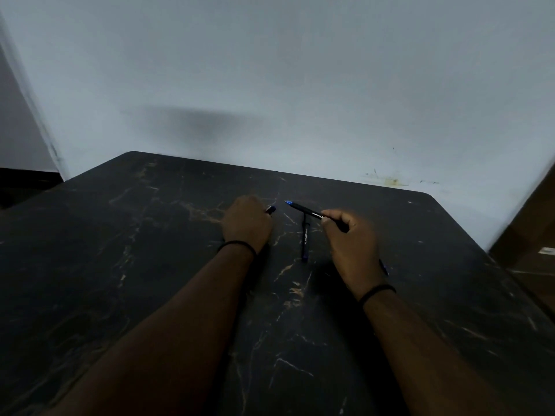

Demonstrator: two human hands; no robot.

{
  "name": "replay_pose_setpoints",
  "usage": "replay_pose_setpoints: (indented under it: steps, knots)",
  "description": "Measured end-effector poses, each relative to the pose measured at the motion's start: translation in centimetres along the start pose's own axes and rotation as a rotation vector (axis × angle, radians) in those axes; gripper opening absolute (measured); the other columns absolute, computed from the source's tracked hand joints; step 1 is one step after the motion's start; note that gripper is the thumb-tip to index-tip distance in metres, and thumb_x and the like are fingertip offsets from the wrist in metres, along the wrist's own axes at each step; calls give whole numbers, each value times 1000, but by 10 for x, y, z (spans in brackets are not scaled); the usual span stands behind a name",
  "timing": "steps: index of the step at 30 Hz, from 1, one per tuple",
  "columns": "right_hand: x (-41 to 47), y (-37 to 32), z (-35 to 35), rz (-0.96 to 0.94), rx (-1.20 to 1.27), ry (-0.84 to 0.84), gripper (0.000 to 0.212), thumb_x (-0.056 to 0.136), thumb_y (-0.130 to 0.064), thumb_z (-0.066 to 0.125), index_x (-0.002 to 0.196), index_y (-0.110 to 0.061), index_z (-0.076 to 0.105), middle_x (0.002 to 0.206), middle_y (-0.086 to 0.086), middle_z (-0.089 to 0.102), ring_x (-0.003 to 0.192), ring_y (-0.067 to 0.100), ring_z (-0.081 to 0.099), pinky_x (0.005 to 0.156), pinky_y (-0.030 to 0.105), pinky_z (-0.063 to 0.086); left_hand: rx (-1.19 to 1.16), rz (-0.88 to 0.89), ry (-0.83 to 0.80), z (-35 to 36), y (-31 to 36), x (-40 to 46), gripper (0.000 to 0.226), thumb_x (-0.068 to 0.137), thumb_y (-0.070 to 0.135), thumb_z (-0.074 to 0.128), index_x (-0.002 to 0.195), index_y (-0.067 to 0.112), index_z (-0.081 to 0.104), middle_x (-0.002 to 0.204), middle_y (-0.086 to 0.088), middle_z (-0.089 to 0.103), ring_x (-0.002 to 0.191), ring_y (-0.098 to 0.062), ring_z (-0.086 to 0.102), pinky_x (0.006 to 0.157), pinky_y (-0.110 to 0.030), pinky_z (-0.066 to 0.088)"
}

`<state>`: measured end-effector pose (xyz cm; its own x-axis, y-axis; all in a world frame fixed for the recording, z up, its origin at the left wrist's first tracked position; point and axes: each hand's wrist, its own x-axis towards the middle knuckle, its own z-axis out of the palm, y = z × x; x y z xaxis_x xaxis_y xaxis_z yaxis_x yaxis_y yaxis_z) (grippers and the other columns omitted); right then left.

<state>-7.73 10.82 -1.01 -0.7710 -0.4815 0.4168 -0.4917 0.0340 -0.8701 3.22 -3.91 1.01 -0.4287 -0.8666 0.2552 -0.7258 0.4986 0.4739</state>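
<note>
My right hand [350, 244] holds a black pen with a blue tip [303, 209], its uncapped point aimed left and slightly away from me. My left hand [246, 222] is curled round a small dark pen cap [271, 209] that sticks out past the fingers, a short gap from the pen's tip. A second black pen [304, 240] lies on the dark marble-patterned table [150, 265] between my hands, pointing toward me. Something small and bluish [384, 267] peeks out from behind my right wrist.
The table's far edge runs against a pale wall [270, 85]. A brown cardboard box [534, 235] stands off the table's right side. Both wrists wear thin black bands.
</note>
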Motion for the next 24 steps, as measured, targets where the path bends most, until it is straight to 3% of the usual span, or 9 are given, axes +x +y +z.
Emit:
replay_pose_setpoints:
  steps: [3, 5, 7, 9, 11, 14, 18, 21, 24]
  knots:
    - [0, 0, -1, -10, -18, -9, 14, 91, -21, 66, 100, -26, 77, 93, -10, 74, 81, 2, 64, 82, 30, 53, -243, -10, 81, 3, -4, 2, 16, 95, 21, 60, 106, 12, 68, 99, -7, 67, 80, -17, 57, 72, -31, 47]
    - [-1, 0, -1, -13, -19, -18, 14, 91, -21, 66, 100, -25, 77, 91, -8, 74, 73, -1, 58, 76, 26, 48, -649, -111, 135, 3, -3, 4, 12, 94, 14, 62, 105, 12, 62, 105, -8, 67, 78, -16, 59, 70, -32, 53]
    - [-2, -3, -1, -18, -23, -29, 15, 92, -20, 66, 103, -22, 77, 96, -8, 74, 83, 0, 63, 82, 24, 50, -1068, -223, 116, -1, -2, 4, 16, 96, 7, 58, 110, 13, 54, 105, -11, 70, 62, -10, 59, 50, -23, 50]
    - [-4, -6, -1, -29, -28, -51, 16, 92, -18, 66, 104, -20, 77, 97, -11, 73, 89, -2, 64, 85, 19, 49, -1273, -236, 51, -3, -3, 4, 31, 99, 4, 51, 124, 22, 49, 98, -10, 73, 47, -8, 55, 37, -19, 38]
    - [-5, -8, -1, -54, -32, -76, 16, 92, -18, 66, 103, -20, 77, 95, -12, 73, 87, -4, 64, 80, 14, 47, -1358, -216, -22, -5, -4, 3, 41, 101, 2, 47, 132, 29, 47, 96, -10, 74, 46, -10, 57, 38, -20, 36]
    - [-6, -9, -2, -70, -33, -101, 16, 93, -19, 65, 103, -22, 77, 97, -15, 72, 92, -7, 64, 77, 3, 44, -1400, -210, -81, -5, -5, 2, 37, 101, 2, 45, 130, 23, 55, 98, -12, 74, 49, -12, 59, 42, -22, 36]
    - [-7, -10, 0, -70, -28, -113, 16, 93, -20, 66, 104, -25, 76, 98, -16, 71, 94, -6, 63, 80, 9, 45, -1431, -228, -110, -6, -6, 4, 27, 98, 3, 51, 122, 16, 52, 98, -15, 75, 47, -17, 57, 40, -22, 36]
    - [-7, -9, 0, -67, -22, -112, 17, 94, -21, 65, 106, -25, 76, 99, -18, 70, 94, -10, 62, 77, 3, 42, -1425, -225, -120, -5, -6, 5, 19, 96, 3, 53, 112, 14, 50, 100, -17, 75, 44, -19, 55, 38, -22, 35]
    - [-7, -9, 0, -61, -12, -81, 17, 93, -22, 65, 106, -26, 75, 99, -17, 71, 93, -9, 62, 76, 5, 42, -1417, -202, -133, -6, -6, 4, 16, 96, 4, 53, 109, 13, 49, 98, -16, 75, 42, -19, 54, 37, -22, 35]
